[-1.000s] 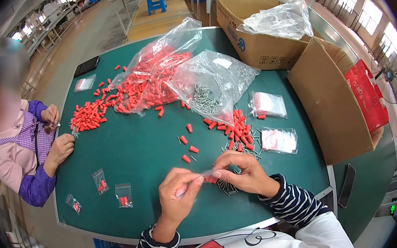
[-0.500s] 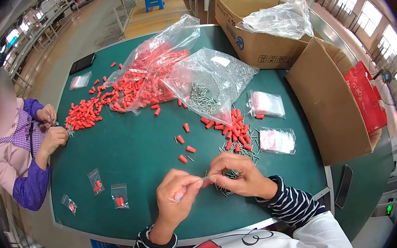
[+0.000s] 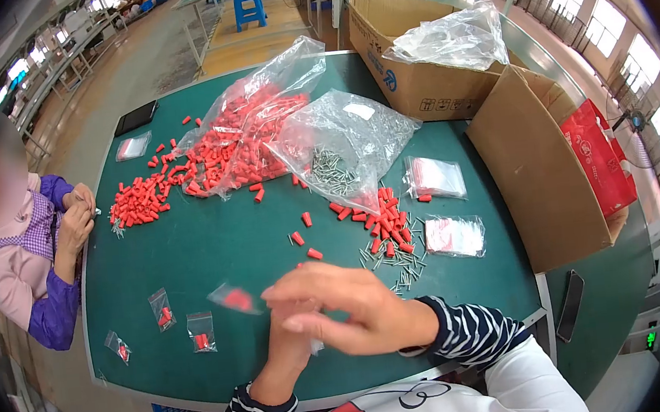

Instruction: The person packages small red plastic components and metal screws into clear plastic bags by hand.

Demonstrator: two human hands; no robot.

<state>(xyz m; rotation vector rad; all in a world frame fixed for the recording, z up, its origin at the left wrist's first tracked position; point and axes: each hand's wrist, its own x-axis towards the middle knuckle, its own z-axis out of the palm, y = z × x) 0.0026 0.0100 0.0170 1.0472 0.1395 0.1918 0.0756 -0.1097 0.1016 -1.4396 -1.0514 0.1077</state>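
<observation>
A small clear bag with red pieces inside (image 3: 236, 298), blurred by motion, is just left of my right hand's fingertips. My right hand (image 3: 351, 303) crosses over my left, its fingers stretched out and thumb apart. Beneath it, my left hand (image 3: 284, 349) has its fingers mostly hidden; a whitish bit of plastic (image 3: 316, 346) sticks out beside its palm. Small filled bags (image 3: 201, 333) lie to the left. Beyond my hands are loose red caps (image 3: 387, 224) and metal screws (image 3: 406, 266).
A co-worker (image 3: 22, 228) sits at the left with both hands near a red cap pile (image 3: 139, 200). Large clear bags of caps (image 3: 247, 126) and screws (image 3: 347, 137) lie at the back. Flat bag packs (image 3: 454, 237) and cardboard boxes (image 3: 538, 178) are on the right.
My hands, fingertips together before, now overlap, with my right hand moved left over my left. The small bag with red pieces now shows left of them. The view has shifted slightly.
</observation>
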